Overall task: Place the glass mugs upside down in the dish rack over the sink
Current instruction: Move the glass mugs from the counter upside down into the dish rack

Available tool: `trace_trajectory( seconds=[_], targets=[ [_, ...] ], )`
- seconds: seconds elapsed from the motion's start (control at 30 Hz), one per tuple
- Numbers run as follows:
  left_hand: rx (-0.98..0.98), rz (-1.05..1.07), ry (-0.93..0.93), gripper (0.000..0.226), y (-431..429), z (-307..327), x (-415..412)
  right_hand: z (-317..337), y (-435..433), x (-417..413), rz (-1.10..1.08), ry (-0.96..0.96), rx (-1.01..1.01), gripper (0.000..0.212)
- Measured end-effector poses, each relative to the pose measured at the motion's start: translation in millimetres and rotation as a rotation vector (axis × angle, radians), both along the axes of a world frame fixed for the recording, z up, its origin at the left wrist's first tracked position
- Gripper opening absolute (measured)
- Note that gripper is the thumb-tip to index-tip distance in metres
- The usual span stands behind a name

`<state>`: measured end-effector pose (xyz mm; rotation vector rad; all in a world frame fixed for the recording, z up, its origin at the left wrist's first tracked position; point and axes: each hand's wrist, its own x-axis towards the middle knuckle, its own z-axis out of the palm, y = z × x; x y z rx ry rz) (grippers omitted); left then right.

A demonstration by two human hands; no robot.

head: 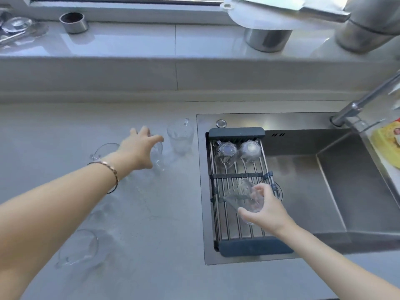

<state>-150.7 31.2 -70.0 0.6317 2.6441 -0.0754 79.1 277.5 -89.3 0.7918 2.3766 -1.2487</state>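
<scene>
A metal dish rack (220, 213) with dark end bars spans the left part of the sink. Two glass mugs (226, 153) (250, 151) stand upside down at its far end. My right hand (267, 207) grips a third glass mug (242, 197), tilted on its side above the rack's near half. My left hand (138, 149) reaches over the counter with fingers around a glass mug (159, 158). Upright mugs stand on the counter: one (180, 136) beside the sink, one (104, 150) behind my left wrist, one (78, 250) near the front edge.
The steel sink basin (303, 191) lies right of the rack, with a faucet (363, 100) at the back right. A yellow packet (387, 141) sits at the right edge. Metal containers (74, 22) (267, 40) stand on the window ledge.
</scene>
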Motion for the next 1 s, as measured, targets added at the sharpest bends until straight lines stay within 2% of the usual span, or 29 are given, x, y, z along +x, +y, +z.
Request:
trace_trajectory(
  seconds=[0.07, 0.23, 0.37, 0.5, 0.63, 0.7, 0.77, 0.87, 0.93, 1.0],
  targets=[
    [0.039, 0.024, 0.016, 0.074, 8, 2, 24, -8, 17, -1, 0.015, -0.056, 0.062, 0.058],
    [0.305, 0.255, -0.09, 0.077, 31, 10, 77, -37, 32, -32, 0.16, -0.164, 0.201, 0.076],
    [0.377, 0.354, -0.141, 0.075, 43, 12, 104, -59, 14, -69, 0.194, -0.22, 0.327, 0.074],
    [0.384, 0.411, -0.127, 0.074, 45, 13, 118, -68, -3, -89, 0.22, -0.129, 0.358, 0.074],
    [0.402, 0.448, -0.114, 0.073, 48, 16, 128, -63, 3, -75, 0.225, 0.022, 0.209, 0.074],
    [0.473, 0.507, -0.151, 0.07, 53, 20, 131, -52, 11, -56, 0.216, 0.14, 0.161, 0.076],
    [0.655, 0.639, -0.274, 0.066, 63, 21, 130, -37, 19, -32, 0.279, 0.189, 0.012, 0.087],
    [0.967, 0.897, -0.69, 0.054, 90, 19, 132, -13, 21, -4, 0.247, 0.234, -0.345, 0.099],
    [1.009, 0.924, -0.942, 0.051, 109, 14, 139, -5, 28, 5, 0.034, 0.349, -0.479, 0.089],
    [1.005, 0.844, -1.09, 0.045, 124, 8, 143, 7, 40, 9, -0.075, 0.407, -0.462, 0.079]
  ],
)
